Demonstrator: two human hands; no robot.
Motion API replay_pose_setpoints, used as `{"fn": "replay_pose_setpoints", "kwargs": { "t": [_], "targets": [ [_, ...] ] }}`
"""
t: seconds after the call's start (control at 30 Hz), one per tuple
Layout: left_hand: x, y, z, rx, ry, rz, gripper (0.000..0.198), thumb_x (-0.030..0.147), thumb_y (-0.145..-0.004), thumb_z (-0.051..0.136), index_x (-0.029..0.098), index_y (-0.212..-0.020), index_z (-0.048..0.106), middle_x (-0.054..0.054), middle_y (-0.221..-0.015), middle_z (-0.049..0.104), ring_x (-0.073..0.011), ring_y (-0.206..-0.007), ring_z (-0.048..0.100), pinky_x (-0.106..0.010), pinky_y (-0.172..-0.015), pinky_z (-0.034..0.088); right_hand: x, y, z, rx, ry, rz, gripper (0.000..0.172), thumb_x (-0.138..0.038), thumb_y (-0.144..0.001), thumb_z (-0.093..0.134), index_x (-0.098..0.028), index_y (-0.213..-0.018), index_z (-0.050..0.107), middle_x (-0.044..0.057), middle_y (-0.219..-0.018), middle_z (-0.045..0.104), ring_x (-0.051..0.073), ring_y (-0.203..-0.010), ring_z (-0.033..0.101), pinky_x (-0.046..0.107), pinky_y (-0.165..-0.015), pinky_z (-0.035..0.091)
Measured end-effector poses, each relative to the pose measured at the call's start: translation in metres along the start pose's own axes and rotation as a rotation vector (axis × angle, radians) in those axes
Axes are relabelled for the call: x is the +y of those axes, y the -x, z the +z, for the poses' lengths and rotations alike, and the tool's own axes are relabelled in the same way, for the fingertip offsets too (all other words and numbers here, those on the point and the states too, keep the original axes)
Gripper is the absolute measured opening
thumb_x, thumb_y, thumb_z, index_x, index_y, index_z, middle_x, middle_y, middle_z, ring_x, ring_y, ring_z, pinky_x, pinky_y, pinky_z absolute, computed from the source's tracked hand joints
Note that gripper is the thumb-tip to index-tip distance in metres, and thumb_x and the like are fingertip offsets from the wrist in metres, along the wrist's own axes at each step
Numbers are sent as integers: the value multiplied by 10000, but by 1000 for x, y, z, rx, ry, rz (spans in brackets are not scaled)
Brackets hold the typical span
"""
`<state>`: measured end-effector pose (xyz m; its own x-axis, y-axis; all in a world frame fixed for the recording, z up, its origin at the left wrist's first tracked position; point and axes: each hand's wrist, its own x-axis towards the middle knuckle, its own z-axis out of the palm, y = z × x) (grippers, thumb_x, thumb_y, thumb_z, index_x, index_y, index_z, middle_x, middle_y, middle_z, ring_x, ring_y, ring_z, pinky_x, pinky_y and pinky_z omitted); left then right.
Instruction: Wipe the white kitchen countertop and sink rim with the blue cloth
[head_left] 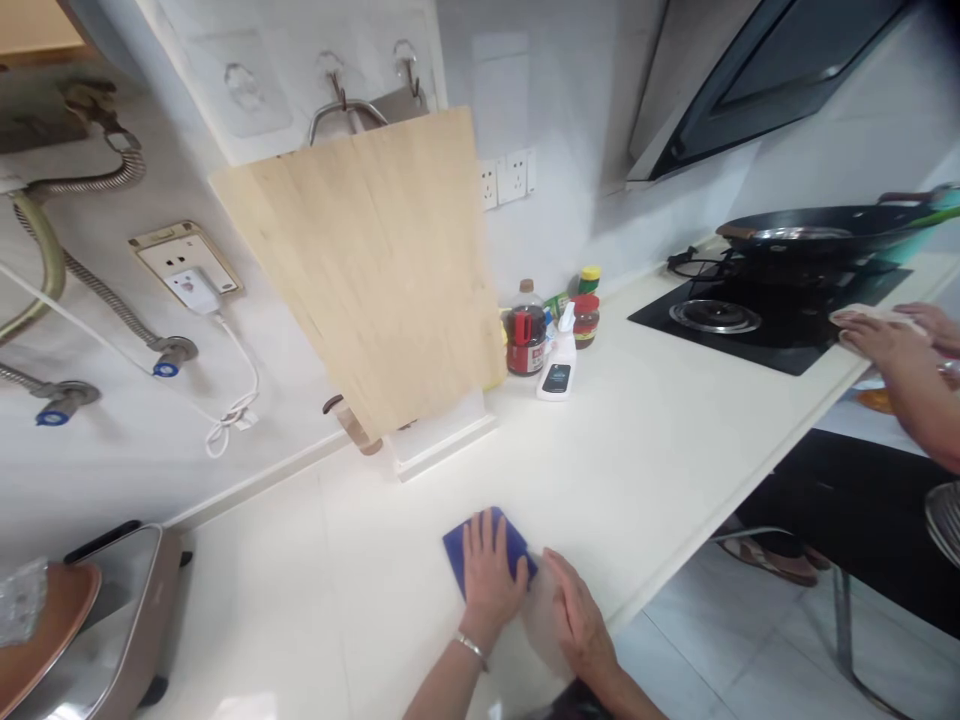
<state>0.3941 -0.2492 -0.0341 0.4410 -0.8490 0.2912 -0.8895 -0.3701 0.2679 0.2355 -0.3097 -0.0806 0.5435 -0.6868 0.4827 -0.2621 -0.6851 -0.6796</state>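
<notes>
My left hand [493, 568] lies flat on a folded blue cloth [517, 540], pressing it against the white countertop [405, 570]. Its fingers are stretched out and a bracelet circles the wrist. Just right of the cloth, my right hand [581, 612] is held on edge close to the counter, its fingers extended and nothing visible in them. A corner of the cloth points toward its fingertips. Beyond both hands, a large wooden board [375, 270] leans in a white holder [446, 440] by the wall.
A white spray bottle [559, 360], a dark sauce bottle [526, 330] and a red-lidded jar [586, 320] stand along the wall. A co-worker's hands [885, 335] rest on a pale cloth near the black cooktop [780, 335], which bears a wok [817, 225]. At left sits a boxy appliance [135, 620].
</notes>
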Motion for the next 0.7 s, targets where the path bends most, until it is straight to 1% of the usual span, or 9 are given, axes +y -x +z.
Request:
{"fn": "replay_pose_setpoints", "kwargs": {
  "t": [0.07, 0.13, 0.27, 0.37, 0.43, 0.47, 0.57, 0.63, 0.7],
  "targets": [
    [16, -3, 6, -48, 57, 72, 703, 441, -893, 535, 217, -1533, 350, -108, -1636, 301, -343, -1511, 244, -592, -1224, 273, 1, 0, -1, 2, -34, 1, 541, -208, -966, 349, -273, -1503, 335, 69, -1485, 484, 218, -1355, 483, 450, -1086, 506],
    [23, -4, 7, -72, 100, 125, 699, 421, -894, 541, 234, -1537, 338, -99, -1645, 277, -338, -1518, 228, -596, -1219, 283, 2, -2, -2, -13, -49, -20, 508, -219, -960, 376, -260, -1466, 388, 79, -1443, 521, 226, -1325, 508, 468, -1081, 507],
    [20, -1, -3, -77, 180, 184, 584, 319, -915, 500, 204, -1483, 427, -133, -1625, 315, -321, -1513, 253, -621, -1187, 327, 2, -6, -5, -61, -56, -73, 431, -201, -930, 417, -234, -1354, 492, 93, -1360, 576, 237, -1285, 534, 497, -1082, 497],
    [10, 11, -19, -68, 326, 166, 481, 263, -945, 435, 205, -1417, 509, -128, -1583, 399, -272, -1505, 286, -582, -1174, 373, 0, -14, -16, -97, -54, -81, 399, -161, -908, 407, -230, -1278, 537, 92, -1336, 583, 223, -1261, 546, 474, -1063, 510],
    [0, 29, -34, -35, 435, 47, 434, 272, -969, 392, 229, -1364, 566, -110, -1540, 469, -237, -1481, 342, -530, -1171, 399, -2, -24, -25, -112, -40, -78, 407, -139, -900, 390, -227, -1265, 545, 93, -1352, 571, 218, -1273, 535, 462, -1063, 508],
    [-7, 41, -42, -6, 475, -49, 422, 289, -977, 376, 236, -1332, 596, -105, -1512, 505, -227, -1454, 391, -508, -1171, 403, -3, -31, -29, -118, -30, -81, 417, -133, -898, 384, -224, -1273, 543, 95, -1366, 562, 220, -1290, 522, 462, -1073, 499],
    [-28, 90, -68, 122, 538, -424, 431, 405, -966, 383, 209, -1211, 679, -123, -1353, 650, -235, -1290, 581, -451, -1121, 466, -14, -60, -29, -157, 1, -133, 462, -130, -897, 375, -217, -1324, 530, 100, -1402, 540, 235, -1352, 466, 479, -1114, 457],
    [-39, 127, -82, 221, 562, -735, 483, 510, -930, 417, 196, -1176, 689, -118, -1209, 731, -242, -1078, 704, -398, -949, 582, -25, -78, -19, -212, 31, -176, 497, -134, -899, 367, -203, -1369, 512, 111, -1430, 520, 252, -1394, 415, 500, -1138, 423],
    [-42, 160, -91, 333, 500, -967, 534, 599, -881, 435, 231, -1177, 686, -66, -986, 790, -231, -828, 750, -346, -730, 625, -39, -92, -3, -310, 82, -219, 515, -150, -904, 370, -182, -1403, 493, 120, -1483, 474, 281, -1442, 339, 539, -1177, 355]
  ]
}}
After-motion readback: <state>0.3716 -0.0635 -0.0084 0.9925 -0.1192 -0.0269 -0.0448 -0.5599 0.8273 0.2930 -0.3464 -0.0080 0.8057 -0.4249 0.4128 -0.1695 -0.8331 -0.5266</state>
